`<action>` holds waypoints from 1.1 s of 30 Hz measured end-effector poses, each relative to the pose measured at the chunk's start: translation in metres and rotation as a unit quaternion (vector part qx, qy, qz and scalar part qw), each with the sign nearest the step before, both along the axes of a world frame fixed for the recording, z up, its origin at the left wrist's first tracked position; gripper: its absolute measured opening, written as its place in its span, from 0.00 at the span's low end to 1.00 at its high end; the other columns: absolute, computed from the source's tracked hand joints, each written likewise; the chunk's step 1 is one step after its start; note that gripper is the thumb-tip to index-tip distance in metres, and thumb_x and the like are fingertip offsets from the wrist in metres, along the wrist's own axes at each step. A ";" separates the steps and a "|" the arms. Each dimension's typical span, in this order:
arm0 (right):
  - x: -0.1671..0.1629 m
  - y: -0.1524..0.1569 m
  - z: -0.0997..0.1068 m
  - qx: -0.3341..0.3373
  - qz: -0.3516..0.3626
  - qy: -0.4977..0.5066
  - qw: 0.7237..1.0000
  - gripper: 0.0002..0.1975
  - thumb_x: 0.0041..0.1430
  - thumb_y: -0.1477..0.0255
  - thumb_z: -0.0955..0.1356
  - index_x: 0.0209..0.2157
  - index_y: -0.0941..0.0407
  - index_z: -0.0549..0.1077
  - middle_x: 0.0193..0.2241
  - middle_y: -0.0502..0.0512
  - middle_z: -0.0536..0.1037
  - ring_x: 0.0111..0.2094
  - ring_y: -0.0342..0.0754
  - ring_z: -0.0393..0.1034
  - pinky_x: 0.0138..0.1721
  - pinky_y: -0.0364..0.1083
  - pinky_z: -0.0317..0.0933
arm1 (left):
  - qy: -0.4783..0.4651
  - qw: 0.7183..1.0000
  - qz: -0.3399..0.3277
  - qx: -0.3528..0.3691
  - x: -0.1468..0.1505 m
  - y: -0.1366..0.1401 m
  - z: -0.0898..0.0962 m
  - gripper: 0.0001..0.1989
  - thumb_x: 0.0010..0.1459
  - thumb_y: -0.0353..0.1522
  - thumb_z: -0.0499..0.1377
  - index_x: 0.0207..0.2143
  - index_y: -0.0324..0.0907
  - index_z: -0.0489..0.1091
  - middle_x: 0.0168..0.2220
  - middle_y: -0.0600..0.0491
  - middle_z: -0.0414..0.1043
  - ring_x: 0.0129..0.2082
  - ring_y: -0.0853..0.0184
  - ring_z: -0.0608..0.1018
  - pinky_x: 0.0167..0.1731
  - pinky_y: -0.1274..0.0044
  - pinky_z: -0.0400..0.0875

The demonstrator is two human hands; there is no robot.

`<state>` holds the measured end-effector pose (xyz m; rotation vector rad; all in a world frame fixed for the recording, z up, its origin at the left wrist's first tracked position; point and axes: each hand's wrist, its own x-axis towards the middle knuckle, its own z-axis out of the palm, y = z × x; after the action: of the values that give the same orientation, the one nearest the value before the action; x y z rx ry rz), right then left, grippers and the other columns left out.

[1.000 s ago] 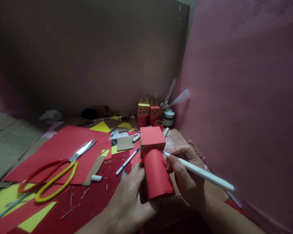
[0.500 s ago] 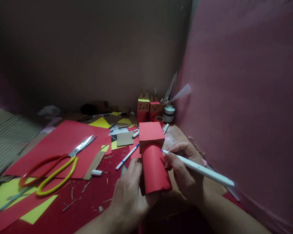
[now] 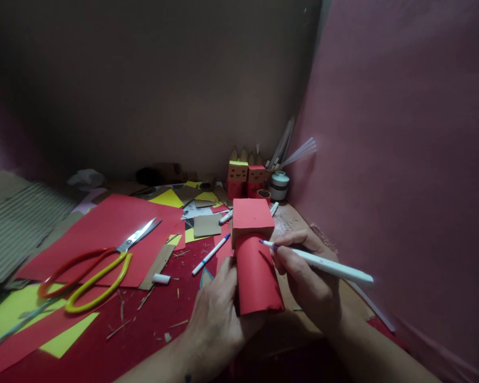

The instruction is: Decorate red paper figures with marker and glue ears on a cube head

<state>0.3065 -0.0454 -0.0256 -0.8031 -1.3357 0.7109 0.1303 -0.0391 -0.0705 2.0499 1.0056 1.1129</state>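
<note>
A red paper tube [image 3: 256,276] with a red-topped cardboard box [image 3: 253,214] at its far end is in the middle of the view. My left hand [image 3: 219,303] is closed around the tube's left side and underside; some of its fingers are hidden beneath. In my right hand [image 3: 303,271] a white marker [image 3: 331,265] is pinched, its purple tip over the tube's upper right, just below the box. Whether the tip touches the paper I cannot tell. Left of the tube lie another white pen with a blue tip [image 3: 211,255] and a white cap [image 3: 161,279].
Scissors [image 3: 122,260] with red and yellow handles lie on red paper [image 3: 104,234] at left. Cardboard scraps [image 3: 206,226] and yellow paper litter the table. Two small box figures [image 3: 238,178], a pale jar [image 3: 279,185] and glue sticks [image 3: 301,151] stand behind, beside the pink wall [image 3: 403,159].
The marker's tip has shifted slightly left and up across the tube, and the marker lies a little flatter. The whole view has shifted slightly. Both grips stay as they were.
</note>
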 end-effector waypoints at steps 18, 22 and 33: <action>-0.004 -0.003 0.006 -0.009 -0.060 -0.054 0.997 0.02 0.67 0.69 0.71 0.38 0.49 0.75 0.26 0.44 0.75 0.25 0.40 0.68 0.26 0.39 0.64 | 0.012 0.999 0.004 0.039 0.000 -0.001 -0.002 0.32 0.66 0.55 0.52 0.66 0.53 0.64 0.57 0.44 0.74 0.44 0.51 0.83 0.41 0.57 0.81; -0.006 0.001 0.004 -0.007 -0.065 -0.054 0.996 0.02 0.66 0.69 0.71 0.38 0.50 0.74 0.26 0.44 0.76 0.25 0.40 0.69 0.26 0.38 0.65 | 0.021 0.999 0.000 0.042 0.001 -0.001 0.002 0.30 0.66 0.55 0.52 0.64 0.55 0.67 0.56 0.46 0.75 0.45 0.50 0.83 0.41 0.56 0.81; -0.005 0.003 -0.004 0.017 -0.104 -0.090 0.990 0.05 0.68 0.66 0.70 0.38 0.51 0.73 0.25 0.45 0.73 0.23 0.42 0.66 0.25 0.42 0.64 | 0.054 0.997 0.027 0.046 0.002 0.000 -0.004 0.33 0.65 0.56 0.51 0.63 0.48 0.69 0.51 0.44 0.77 0.43 0.53 0.82 0.40 0.59 0.80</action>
<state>0.3012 -0.0428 -0.0291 -0.9817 -1.3973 0.4587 0.1320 -0.0394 -0.0744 2.1879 1.0854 1.1039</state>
